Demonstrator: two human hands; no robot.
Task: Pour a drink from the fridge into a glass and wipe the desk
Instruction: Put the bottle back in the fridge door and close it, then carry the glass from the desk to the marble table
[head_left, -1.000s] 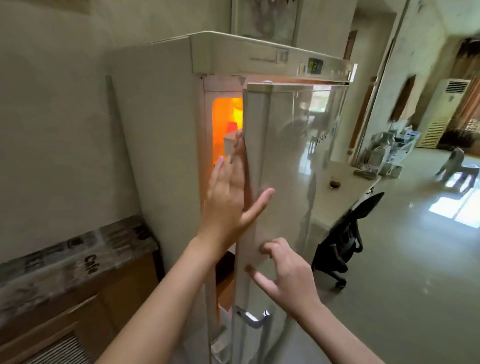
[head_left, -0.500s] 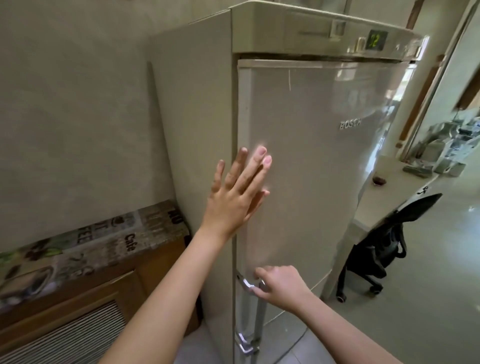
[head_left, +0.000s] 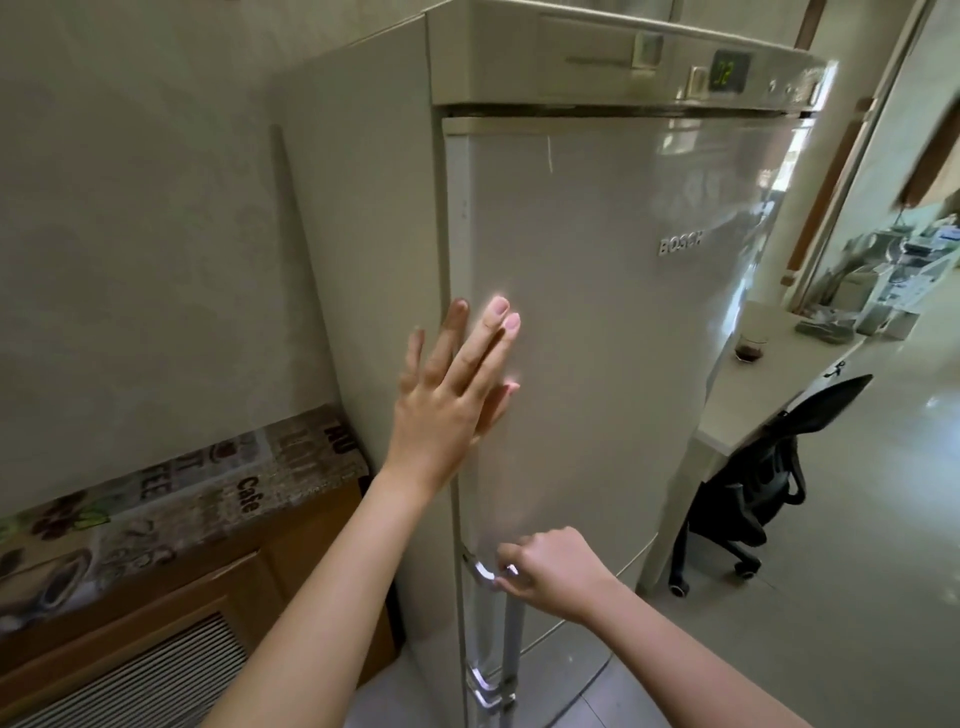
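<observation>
Since a second ago we have shut the fridge door (head_left: 597, 322); our left hand (head_left: 447, 400) presses it with straight fingers, our right hand (head_left: 550, 571) curls round the handle (head_left: 483, 569). Our glass (head_left: 750, 347) sits on the desk (head_left: 769, 384).

The tall cream metal fridge (head_left: 597, 322) stands against the wall, its door closed. To its left, a low wooden cabinet with a printed top (head_left: 171, 519) sits against the same wall. To its right, a white desk (head_left: 769, 374) carries a small glass of dark drink (head_left: 750, 347) near its front edge; a black swivel chair (head_left: 753, 483) stands before the desk.
</observation>
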